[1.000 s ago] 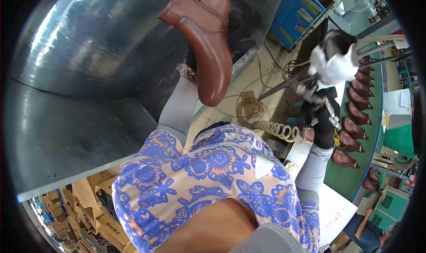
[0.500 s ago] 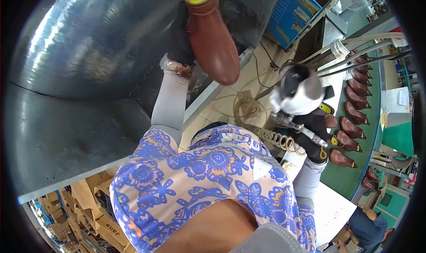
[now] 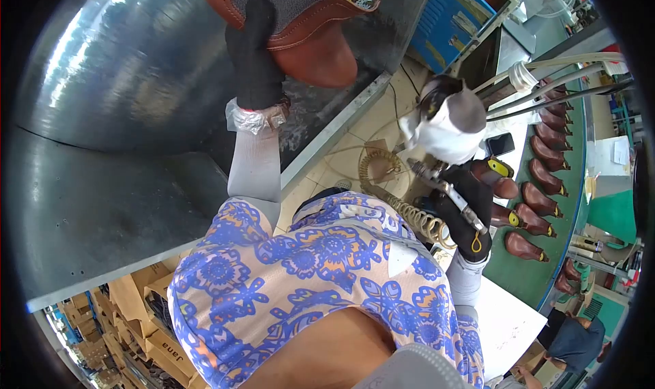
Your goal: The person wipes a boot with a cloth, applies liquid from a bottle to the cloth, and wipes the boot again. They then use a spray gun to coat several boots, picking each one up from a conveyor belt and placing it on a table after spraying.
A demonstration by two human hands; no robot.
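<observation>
My left hand (image 3: 254, 61), in a black glove, is thrust into the opening of a brown leather ankle boot (image 3: 310, 58) and holds it up inside a curved metal booth (image 3: 123, 82). The boot's dark lining and a yellow tag face me. My right hand (image 3: 467, 211), also in a black glove, grips a spray gun (image 3: 443, 126) whose cup is wrapped in white cloth. The gun sits to the right of the boot, apart from it. A coiled air hose (image 3: 409, 215) runs from the gun toward my body.
A row of several brown boots (image 3: 546, 177) stands on a green conveyor (image 3: 525, 273) at the right. A blue cabinet (image 3: 454, 20) is behind the booth's edge. Cardboard boxes (image 3: 136, 300) are stacked at lower left. Another person (image 3: 570, 338) bends at lower right.
My left hand has turned the boot over so its opening faces me and lifted it higher. The spray gun has swung from the far right toward the boot.
</observation>
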